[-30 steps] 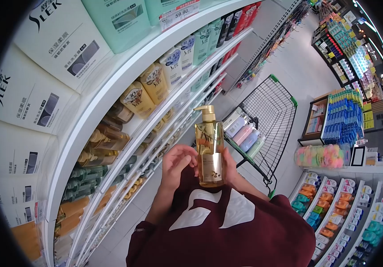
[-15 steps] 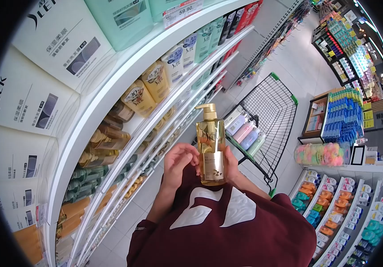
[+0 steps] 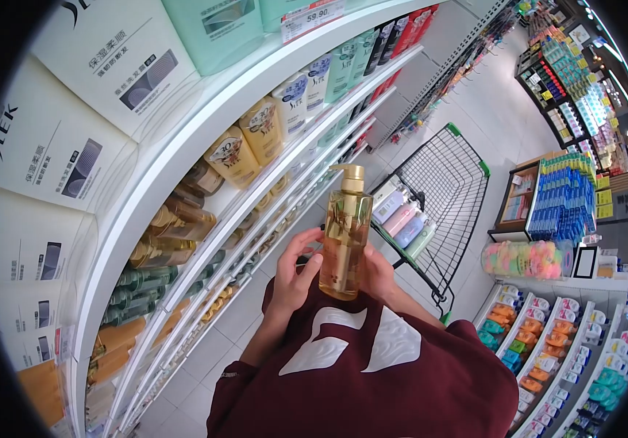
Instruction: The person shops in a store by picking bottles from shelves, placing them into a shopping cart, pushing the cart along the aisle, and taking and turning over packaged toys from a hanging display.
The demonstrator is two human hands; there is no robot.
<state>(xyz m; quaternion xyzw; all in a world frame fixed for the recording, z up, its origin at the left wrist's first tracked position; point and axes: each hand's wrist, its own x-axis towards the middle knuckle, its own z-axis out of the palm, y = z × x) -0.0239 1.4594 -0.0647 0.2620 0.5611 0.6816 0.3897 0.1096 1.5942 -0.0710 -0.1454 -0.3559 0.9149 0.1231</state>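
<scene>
A clear golden pump bottle (image 3: 344,237) stands nearly upright in front of my chest, its gold pump head on top and its spout pointing left. My right hand (image 3: 378,274) grips the bottle's right side, with some fingers hidden behind it. At the left side, my left hand (image 3: 293,276) has its thumb and fingers apart. Its fingertips are close to the bottle, and whether they touch it I cannot tell. The pale front label is turned out of sight.
To the left, a curved white shelf (image 3: 120,212) holds boxes, tubes and similar golden bottles (image 3: 182,223). Ahead stands a wire shopping cart (image 3: 449,197) with several pump bottles (image 3: 405,223) in it. Stocked racks (image 3: 547,328) line the right side.
The bottle has been turned about its upright axis, so its front label no longer faces me. My left hand's thumb and fingers have spread wider.
</scene>
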